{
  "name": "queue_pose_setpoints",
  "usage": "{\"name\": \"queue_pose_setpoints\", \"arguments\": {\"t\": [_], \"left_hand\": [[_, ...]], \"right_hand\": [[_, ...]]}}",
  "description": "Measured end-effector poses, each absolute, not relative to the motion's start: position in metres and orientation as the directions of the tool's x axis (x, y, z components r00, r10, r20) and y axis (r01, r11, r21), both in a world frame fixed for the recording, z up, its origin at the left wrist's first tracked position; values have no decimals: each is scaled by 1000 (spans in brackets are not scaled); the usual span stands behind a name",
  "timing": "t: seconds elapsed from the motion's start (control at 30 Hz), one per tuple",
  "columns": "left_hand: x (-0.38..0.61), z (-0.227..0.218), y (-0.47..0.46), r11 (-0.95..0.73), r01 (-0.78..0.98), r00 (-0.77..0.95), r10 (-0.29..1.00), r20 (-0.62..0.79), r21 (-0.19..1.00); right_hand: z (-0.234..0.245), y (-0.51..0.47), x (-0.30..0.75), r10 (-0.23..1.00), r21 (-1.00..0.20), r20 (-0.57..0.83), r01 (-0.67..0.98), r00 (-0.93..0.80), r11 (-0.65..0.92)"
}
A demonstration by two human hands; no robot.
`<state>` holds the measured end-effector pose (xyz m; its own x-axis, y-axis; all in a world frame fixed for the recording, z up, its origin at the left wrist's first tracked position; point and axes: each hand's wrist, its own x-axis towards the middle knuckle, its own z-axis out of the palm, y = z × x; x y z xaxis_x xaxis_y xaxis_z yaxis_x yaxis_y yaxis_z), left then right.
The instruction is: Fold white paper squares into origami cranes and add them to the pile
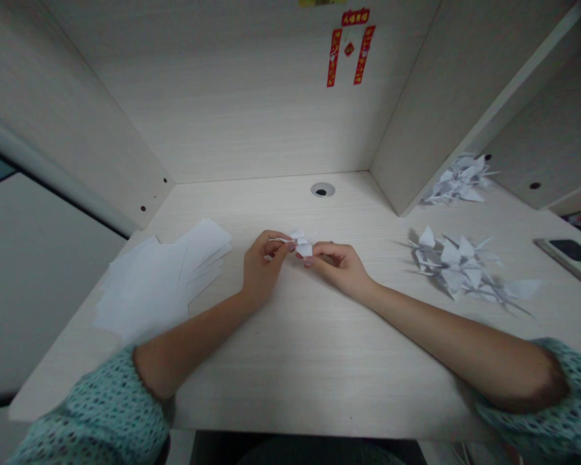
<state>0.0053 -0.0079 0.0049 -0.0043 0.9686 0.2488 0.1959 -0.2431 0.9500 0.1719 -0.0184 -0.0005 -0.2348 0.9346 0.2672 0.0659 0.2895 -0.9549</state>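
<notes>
Nearest to us, in the bottom corners of the frame, are the two green dotted sleeves (101,413), pushed up so that both forearms lie bare on the desk (310,361). The forearms run inward to the middle of the frame, where the hands meet.

The left hand (261,268) and the right hand (341,266) hold between them a small white paper figure (301,244), just above the desk. On each hand the thumb and first fingers are closed in a pinch on the paper and the other fingers are curled. The left pinches a thin point at its side and the right grips the body from below. How tight the grip is, we cannot tell.

The figure already has several folds and points, so we judge it to be well advanced. Whether it is complete is too small to see.

At the middle right lies a heap (459,268) of folded figures, and a second heap (459,179) is in the upper right behind the partition; we judge these to be finished. At the middle left, a stack of flat sheets (159,284) is not yet folded, so much paper remains.

A phone (572,250) lies at the right edge.
</notes>
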Motion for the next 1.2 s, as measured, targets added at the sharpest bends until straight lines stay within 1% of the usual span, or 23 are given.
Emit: {"name": "queue_pose_setpoints", "arguments": {"t": [0.13,0.27,0.47,0.63,0.73,0.93,1.1,1.17,1.2], "left_hand": [[6,5,-6,-201,96,2,979,202,975],[5,4,-5,-206,49,27,978,205,977],[6,6,-5,-202,69,61,978,198,977],[6,5,-7,-204,118,79,978,196,972],[5,2,-6,-214,131,77,976,205,968],[4,-1,1,-150,34,78,986,147,988],[2,-2,6,-142,46,34,989,140,989],[1,-3,7,-154,56,20,988,153,986],[1,-4,7,-159,57,22,987,158,986]], "right_hand": [[-4,-17,172,941,-968,234,29,-243,248],[-5,-17,172,957,-976,207,29,-204,218],[-5,-17,172,966,-971,225,55,-130,234],[-8,-16,170,970,-972,235,7,-67,236],[-8,-15,170,969,-973,231,-8,-84,231],[-6,-16,170,949,-968,247,-9,-196,250],[-4,-20,170,937,-972,233,-41,-259,230],[-3,-20,172,944,-966,257,-15,-208,260],[-2,-20,173,951,-960,278,3,-137,281]]}}
